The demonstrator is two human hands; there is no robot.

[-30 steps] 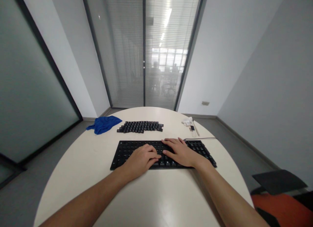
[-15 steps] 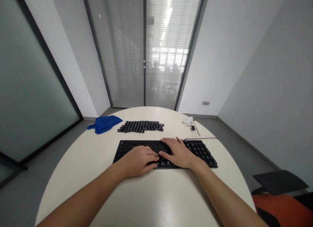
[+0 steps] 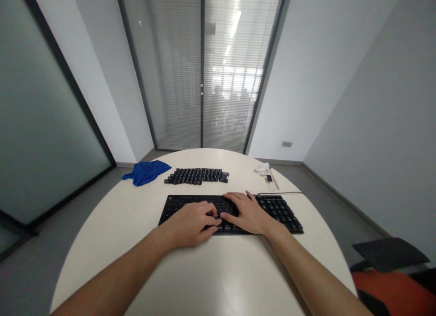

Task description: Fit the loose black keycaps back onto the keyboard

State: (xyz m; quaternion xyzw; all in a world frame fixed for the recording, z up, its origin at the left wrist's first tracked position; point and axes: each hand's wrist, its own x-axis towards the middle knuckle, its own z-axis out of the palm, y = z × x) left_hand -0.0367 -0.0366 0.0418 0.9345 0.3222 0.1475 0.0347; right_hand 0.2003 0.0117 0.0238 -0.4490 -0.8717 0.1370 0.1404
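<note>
A black keyboard (image 3: 279,214) lies across the middle of the table, its number pad at the right filled with keys. Much of its left part shows bare key posts. My left hand (image 3: 193,224) rests over the keyboard's middle, fingers curled and drawn together at the tips. Whatever those fingertips hold is too small and dark to make out. Beside it, my right hand (image 3: 250,214) lies flat on the keyboard with fingers spread, its thumb close to the left fingertips. Beyond the keyboard, loose black keycaps (image 3: 197,175) are laid out in rows.
A crumpled blue cloth (image 3: 146,172) lies at the table's far left. White tissue (image 3: 262,169), a thin pale stick (image 3: 274,179) and a small black piece (image 3: 269,178) sit at the far right. A cable runs off the right edge. An orange chair (image 3: 391,291) stands at lower right.
The fingers of my left hand have curled up more and shifted slightly left. My right hand stays almost in place on the keyboard.
</note>
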